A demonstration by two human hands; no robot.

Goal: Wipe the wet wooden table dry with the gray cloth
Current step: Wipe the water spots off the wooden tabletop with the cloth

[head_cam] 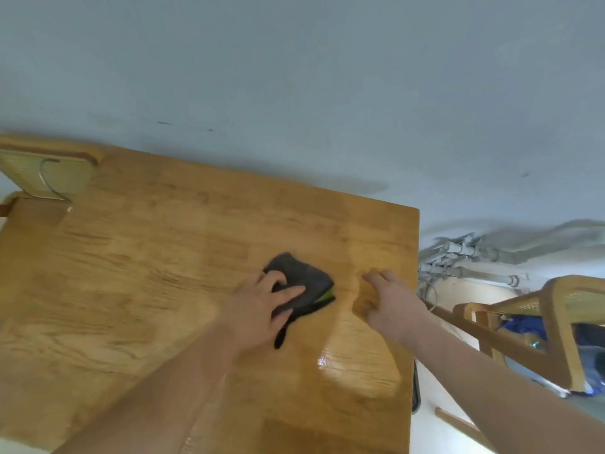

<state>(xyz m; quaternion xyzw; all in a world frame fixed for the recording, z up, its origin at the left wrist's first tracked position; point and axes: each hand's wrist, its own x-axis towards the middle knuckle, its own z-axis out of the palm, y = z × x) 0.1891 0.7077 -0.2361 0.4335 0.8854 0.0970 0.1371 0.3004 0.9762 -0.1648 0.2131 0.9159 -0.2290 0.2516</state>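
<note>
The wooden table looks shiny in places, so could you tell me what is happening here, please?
A person is wiping the wooden table with a gray cloth. The left hand presses flat on the cloth, fingers spread over it, near the table's right side. The right hand rests on the bare wood beside the cloth, holding nothing. A glossy patch nearer the person, below the right hand, may be wet, so the job looks unfinished. Wooden chairs stand around the table.
</note>
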